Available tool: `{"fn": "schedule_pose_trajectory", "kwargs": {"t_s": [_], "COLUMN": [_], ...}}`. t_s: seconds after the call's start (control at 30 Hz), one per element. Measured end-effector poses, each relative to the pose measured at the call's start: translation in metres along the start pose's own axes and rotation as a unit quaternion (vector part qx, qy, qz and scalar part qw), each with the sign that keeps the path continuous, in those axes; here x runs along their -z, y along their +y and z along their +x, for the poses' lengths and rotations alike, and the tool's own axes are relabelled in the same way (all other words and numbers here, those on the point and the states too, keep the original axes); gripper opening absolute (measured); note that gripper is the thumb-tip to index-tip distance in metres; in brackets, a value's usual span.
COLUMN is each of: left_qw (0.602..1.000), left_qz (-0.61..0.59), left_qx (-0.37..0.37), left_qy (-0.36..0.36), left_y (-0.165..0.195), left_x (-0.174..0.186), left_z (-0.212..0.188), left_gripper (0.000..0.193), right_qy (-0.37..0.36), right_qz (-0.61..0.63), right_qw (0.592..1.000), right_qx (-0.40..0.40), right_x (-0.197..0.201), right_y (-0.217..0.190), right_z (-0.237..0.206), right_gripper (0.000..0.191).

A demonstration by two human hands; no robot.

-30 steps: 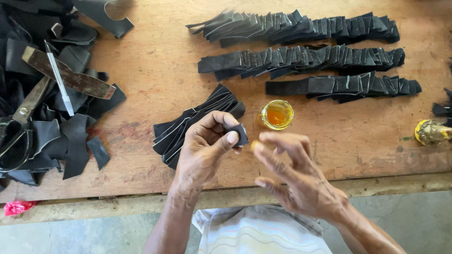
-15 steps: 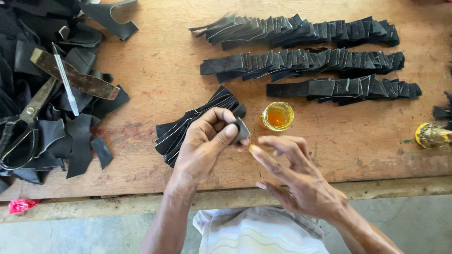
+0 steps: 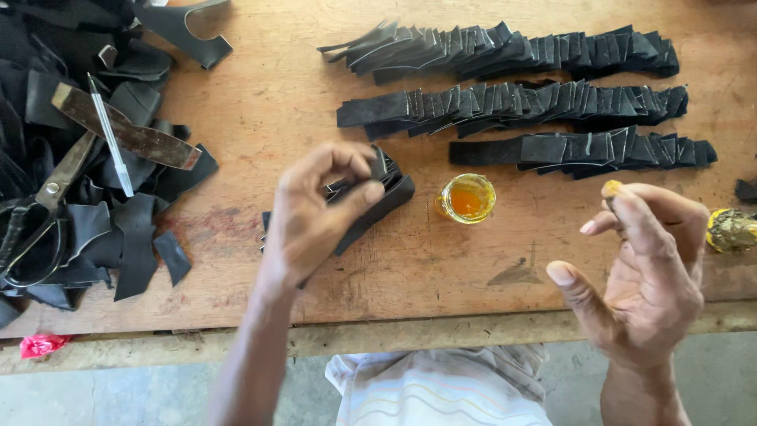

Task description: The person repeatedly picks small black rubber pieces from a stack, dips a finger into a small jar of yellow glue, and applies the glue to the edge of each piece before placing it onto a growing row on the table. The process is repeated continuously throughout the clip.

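From the head view, the left hand [image 3: 315, 217] pinches a small black rubber piece [image 3: 378, 164] between thumb and fingertips, just above the fanned black stack [image 3: 371, 207] on the wooden table [image 3: 260, 110]. The right hand [image 3: 650, 264] has swung away to the right since a moment ago, fingers loosely spread and empty, yellow glue on one fingertip [image 3: 613, 189]. The small jar of yellow glue [image 3: 467, 198] now sits uncovered between both hands.

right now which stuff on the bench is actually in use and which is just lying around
In use:
- small black piece pinched in the left hand
- black stack under that hand
- yellow paste jar
- right hand, fingertip smeared yellow

Lying about:
- three rows of black pieces
- scrap heap
- scissors
- red scrap
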State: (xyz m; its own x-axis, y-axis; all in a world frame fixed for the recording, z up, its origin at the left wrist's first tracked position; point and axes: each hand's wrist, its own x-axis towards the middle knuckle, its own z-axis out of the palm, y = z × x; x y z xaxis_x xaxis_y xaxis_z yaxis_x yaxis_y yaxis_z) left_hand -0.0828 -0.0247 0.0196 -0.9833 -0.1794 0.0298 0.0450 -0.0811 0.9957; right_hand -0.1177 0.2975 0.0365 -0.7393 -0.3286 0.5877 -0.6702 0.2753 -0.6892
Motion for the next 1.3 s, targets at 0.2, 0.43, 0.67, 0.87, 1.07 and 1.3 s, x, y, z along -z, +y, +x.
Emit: {"fn": "schedule_pose_trajectory", "kwargs": {"t_s": [0.2,0.43,0.67,0.87,1.07,1.3], "left_qw": [0.925,0.917,0.893,0.848,0.836,0.801], "left_qz": [0.326,0.364,0.386,0.499,0.529,0.573], "left_qx": [-0.191,-0.152,-0.219,-0.177,-0.138,-0.163], "left_qy": [-0.032,-0.06,-0.072,-0.025,0.049,0.06], "left_y": [-0.013,-0.026,-0.024,-0.01,-0.008,-0.036], "left_x": [0.014,0.007,0.009,-0.006,-0.009,-0.021], "left_z": [0.073,0.102,0.089,0.016,-0.031,-0.054], "left_gripper": [0.029,0.029,0.023,0.004,0.012,0.037], "right_qy": [-0.068,-0.078,-0.178,-0.301,-0.344,-0.382], "right_qz": [-0.017,-0.033,-0.156,-0.235,-0.242,-0.272], "right_qw": [0.998,0.996,0.971,0.924,0.906,0.882], "right_qx": [-0.009,-0.032,-0.023,0.03,0.033,0.042], "right_x": [-0.005,0.004,0.002,-0.005,-0.014,-0.026], "right_y": [0.007,0.01,0.013,0.0,-0.009,-0.008], "right_z": [-0.007,-0.006,0.011,0.04,0.055,0.063], "right_gripper": [0.064,0.066,0.066,0.057,0.058,0.058]}}
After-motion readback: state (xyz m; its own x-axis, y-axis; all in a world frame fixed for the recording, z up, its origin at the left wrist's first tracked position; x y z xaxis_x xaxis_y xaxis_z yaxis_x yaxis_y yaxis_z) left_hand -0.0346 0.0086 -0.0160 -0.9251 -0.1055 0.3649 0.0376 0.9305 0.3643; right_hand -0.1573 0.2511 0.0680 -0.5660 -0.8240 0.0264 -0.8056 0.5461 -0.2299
